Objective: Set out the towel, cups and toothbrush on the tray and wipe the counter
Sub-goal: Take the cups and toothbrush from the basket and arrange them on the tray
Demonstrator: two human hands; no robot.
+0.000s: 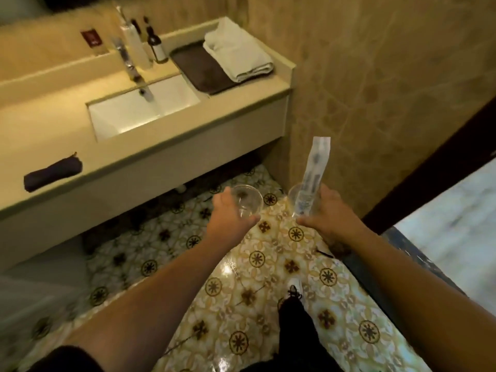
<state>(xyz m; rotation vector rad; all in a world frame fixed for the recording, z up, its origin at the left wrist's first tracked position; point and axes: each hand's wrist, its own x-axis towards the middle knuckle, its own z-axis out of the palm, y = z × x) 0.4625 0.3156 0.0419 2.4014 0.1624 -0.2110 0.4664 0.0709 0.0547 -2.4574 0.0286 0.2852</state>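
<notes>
My left hand [228, 213] grips a clear glass cup [248, 200], held over the patterned floor in front of the vanity. My right hand [326, 213] holds a second clear cup [298, 200] with a wrapped toothbrush [314, 167] standing up out of it. On the counter's right end lies a dark brown tray [201, 68]. A folded white towel [237, 53] rests on the tray's right side, against the wall.
The beige counter [53, 103] holds a white sink [139, 111] with a chrome tap [131, 68], two bottles [155, 47] behind it and a dark rolled pouch [52, 173] near the front left edge. A marble wall stands to the right.
</notes>
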